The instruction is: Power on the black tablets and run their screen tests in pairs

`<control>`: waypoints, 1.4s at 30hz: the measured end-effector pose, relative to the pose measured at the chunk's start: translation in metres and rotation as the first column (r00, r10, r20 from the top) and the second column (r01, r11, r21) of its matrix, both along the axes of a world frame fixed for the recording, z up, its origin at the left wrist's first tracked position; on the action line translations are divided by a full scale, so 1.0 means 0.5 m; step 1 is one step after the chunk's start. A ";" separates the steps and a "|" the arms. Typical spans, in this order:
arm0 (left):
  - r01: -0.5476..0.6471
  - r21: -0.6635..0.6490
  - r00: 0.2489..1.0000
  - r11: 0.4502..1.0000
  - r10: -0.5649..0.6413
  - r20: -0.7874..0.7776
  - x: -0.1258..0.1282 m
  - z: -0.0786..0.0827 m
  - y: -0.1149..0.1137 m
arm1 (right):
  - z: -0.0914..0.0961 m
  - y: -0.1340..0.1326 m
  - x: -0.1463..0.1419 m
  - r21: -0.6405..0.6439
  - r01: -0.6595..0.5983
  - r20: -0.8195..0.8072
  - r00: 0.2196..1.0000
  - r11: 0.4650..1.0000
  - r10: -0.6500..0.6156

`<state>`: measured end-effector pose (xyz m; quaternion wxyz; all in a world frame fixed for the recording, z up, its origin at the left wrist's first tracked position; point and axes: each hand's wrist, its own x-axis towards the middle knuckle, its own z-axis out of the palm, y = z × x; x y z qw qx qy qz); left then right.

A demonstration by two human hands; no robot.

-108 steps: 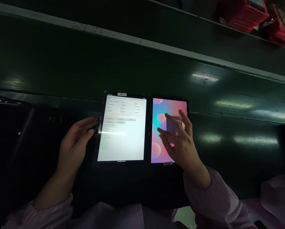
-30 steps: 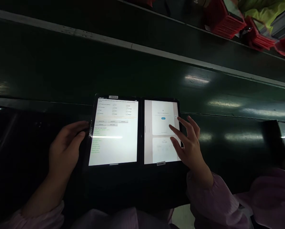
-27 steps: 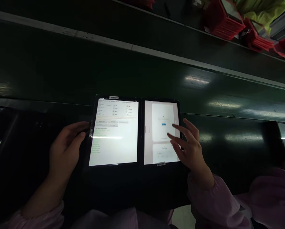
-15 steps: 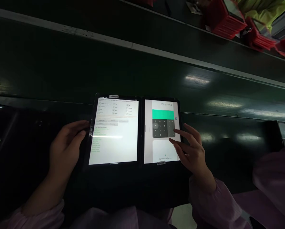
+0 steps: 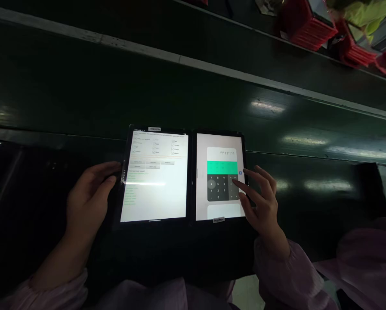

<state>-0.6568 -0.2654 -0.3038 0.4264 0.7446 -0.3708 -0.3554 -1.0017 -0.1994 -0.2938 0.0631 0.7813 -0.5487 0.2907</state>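
Note:
Two lit tablets lie side by side before me. The left tablet (image 5: pixel 157 198) shows a white page with check boxes, grey buttons and lines of green text. On the right tablet (image 5: pixel 202 202) is a calculator card with a green band and dark keys. My left hand (image 5: pixel 88 198) rests at the left tablet's left edge, its fingertips against the side and the thumb apart from them. Over the right part of the right tablet is my right hand (image 5: pixel 262 202), fingers spread, index fingertip at the calculator's right-hand keys. Whether it touches the glass I cannot tell.
A dark green bench (image 5: pixel 83 86) with pale strips runs across the view. Stacks of red trays (image 5: pixel 312 30) stand at the far right, near yellow-green cloth (image 5: pixel 367 15). A pink sleeve (image 5: pixel 370 254) of another person is at the right edge.
The calculator card on the right tablet has moved down the screen. My right index finger has gone up a little along with my hand. The left hand stays put.

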 end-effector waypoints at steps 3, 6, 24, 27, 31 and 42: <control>0.008 -0.022 1.000 1.000 -0.008 -0.004 0.002 -0.005 0.002 | -0.005 0.001 -0.002 0.010 0.015 -0.009 1.000 1.000 -0.015; 0.024 -0.043 1.000 0.999 -0.025 -0.017 0.008 -0.015 0.002 | -0.006 0.002 -0.004 0.029 0.014 0.001 1.000 0.999 -0.014; 0.603 -0.005 0.795 0.798 -0.601 -0.087 0.090 -0.056 0.011 | -0.002 0.000 0.003 -0.001 -0.004 0.027 1.000 1.000 0.004; 0.718 0.044 0.692 0.694 -0.720 0.053 0.103 -0.062 0.033 | -0.001 0.002 0.004 -0.002 -0.002 0.024 1.000 1.000 0.002; 0.747 0.149 0.585 0.648 -0.747 0.314 0.085 -0.070 0.065 | 0.004 0.006 0.005 -0.016 0.022 0.035 0.999 1.000 -0.022; 0.569 0.008 0.821 0.822 -0.569 0.045 0.076 -0.055 0.038 | 0.016 0.002 0.023 -0.002 0.009 0.058 0.998 1.000 -0.009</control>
